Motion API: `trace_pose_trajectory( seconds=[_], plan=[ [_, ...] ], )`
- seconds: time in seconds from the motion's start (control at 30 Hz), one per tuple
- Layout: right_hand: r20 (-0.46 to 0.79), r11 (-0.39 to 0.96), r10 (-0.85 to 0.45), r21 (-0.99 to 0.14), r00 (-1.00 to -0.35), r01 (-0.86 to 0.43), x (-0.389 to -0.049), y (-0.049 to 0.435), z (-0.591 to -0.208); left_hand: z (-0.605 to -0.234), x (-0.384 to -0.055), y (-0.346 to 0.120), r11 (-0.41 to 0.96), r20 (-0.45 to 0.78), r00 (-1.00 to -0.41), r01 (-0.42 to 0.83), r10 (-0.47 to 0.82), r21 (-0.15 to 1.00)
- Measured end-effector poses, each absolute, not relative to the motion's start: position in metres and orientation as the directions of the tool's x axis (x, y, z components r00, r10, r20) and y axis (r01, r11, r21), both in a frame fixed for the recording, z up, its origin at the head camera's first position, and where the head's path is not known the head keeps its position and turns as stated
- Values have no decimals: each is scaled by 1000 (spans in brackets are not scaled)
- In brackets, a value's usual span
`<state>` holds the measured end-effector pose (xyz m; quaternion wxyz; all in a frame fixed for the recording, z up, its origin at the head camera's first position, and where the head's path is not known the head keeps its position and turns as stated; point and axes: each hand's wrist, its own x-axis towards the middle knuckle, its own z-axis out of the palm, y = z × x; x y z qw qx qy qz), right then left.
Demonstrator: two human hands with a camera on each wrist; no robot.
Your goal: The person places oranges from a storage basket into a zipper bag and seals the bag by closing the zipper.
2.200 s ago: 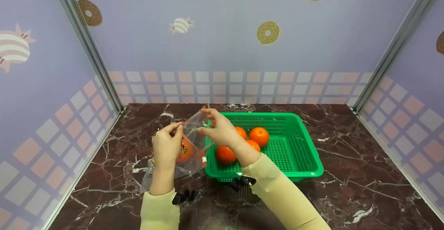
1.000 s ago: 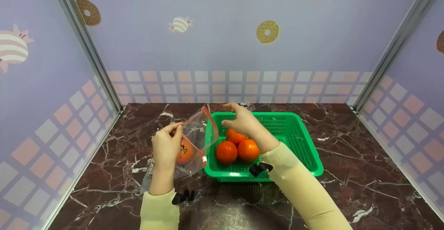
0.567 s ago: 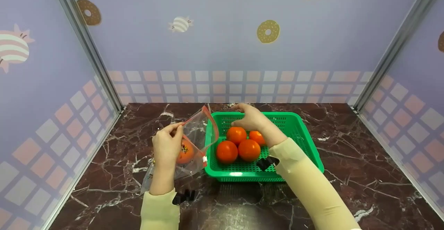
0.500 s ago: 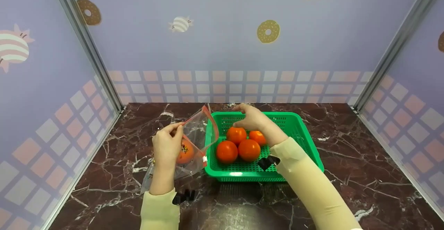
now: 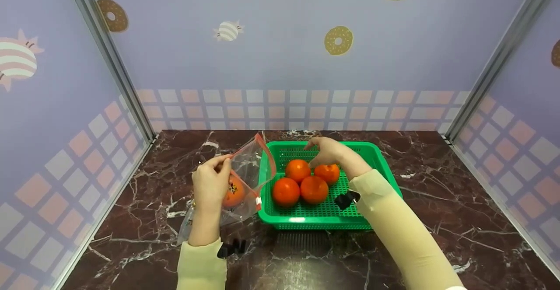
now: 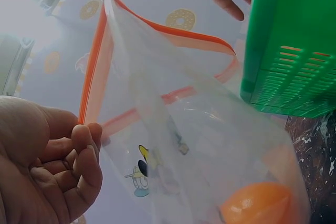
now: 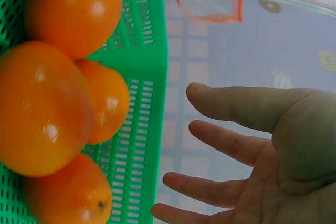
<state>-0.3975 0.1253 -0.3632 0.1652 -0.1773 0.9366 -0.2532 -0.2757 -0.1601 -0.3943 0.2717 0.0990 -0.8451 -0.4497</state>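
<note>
One orange (image 5: 234, 192) is inside the slider zip bag (image 5: 250, 172), four others (image 5: 314, 190) still in the green plastic basket (image 5: 372, 169); left hand (image 5: 209, 187) pinches the bag's rim, right hand (image 5: 329, 151) spreads its fingers, holding nothing.

The clear bag (image 5: 246, 166) (mouth gaping) holds orange fruit (image 6: 258, 205).

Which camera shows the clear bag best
Left wrist view: the clear bag is largest there, with the left hand pinching its rim. The head view shows it smaller, partly behind that hand; the right wrist view, only a piece at top.
</note>
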Motion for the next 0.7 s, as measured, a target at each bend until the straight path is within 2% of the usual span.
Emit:
trace_pose_trajectory(
  seconds=[0.43,0.7],
  plan=[
    [-311,850,-343,-504,-887,-152,-408,141,-373,-393,-275,-160,554,343,-843,66,-414,830],
    [-408,901,-289,-421,-866,-102,-417,148,-384,-394,-276,-160,576,376,-829,81,-414,813]
  ],
)
